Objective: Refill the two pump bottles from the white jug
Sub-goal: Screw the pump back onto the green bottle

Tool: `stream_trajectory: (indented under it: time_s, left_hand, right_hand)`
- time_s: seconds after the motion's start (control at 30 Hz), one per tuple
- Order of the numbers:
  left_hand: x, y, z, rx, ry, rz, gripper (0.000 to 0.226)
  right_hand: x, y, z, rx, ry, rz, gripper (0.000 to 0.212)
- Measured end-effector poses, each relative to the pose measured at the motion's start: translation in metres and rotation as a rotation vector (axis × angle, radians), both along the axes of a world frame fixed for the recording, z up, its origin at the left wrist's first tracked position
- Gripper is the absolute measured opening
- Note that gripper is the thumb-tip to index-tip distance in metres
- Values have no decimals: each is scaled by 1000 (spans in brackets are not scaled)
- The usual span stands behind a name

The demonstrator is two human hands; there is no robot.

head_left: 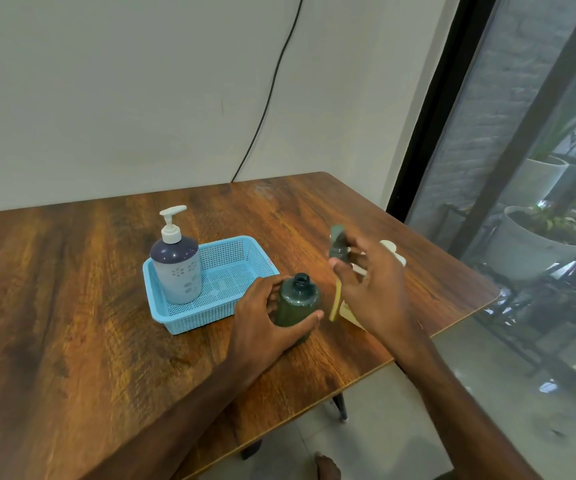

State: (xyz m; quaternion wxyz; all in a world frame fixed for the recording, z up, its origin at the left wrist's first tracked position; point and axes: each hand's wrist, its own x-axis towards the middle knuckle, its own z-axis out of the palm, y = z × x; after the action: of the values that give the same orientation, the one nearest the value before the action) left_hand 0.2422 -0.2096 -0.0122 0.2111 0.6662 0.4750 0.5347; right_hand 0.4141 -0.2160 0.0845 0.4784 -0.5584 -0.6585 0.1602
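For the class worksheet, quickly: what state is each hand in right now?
Left hand: closed round the uncapped green bottle standing on the table.
Right hand: closed, holding the removed green pump head, its tube dangling.

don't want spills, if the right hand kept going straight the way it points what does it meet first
Probably nothing near: the right hand, holding the pump head, points away, right of the blue basket, over bare table toward the wall. Depth is unclear.
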Motion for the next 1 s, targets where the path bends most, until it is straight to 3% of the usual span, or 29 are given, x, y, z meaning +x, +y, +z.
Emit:
stream_trajectory:
  time_s: [0.17,0.33,0.63,0.83,1.0]
  left_hand:
    - [0,0,0,-5,1,8,73]
    - [1,0,0,10,12,15,72]
    - [2,0,2,20,-11,6,70]
    - [0,2,-2,-4,-18,-17,68]
    - [0,4,-4,8,5,-12,68]
  right_hand:
    - [-4,-8,39,129,228,139,39]
    - [-14,-13,63,196,269,240,38]
    - [-24,-2,32,91,171,238,36]
    - [-26,-5,-15,-59,-37,121,41]
    - [-22,-6,-23,-60,-35,78,38]
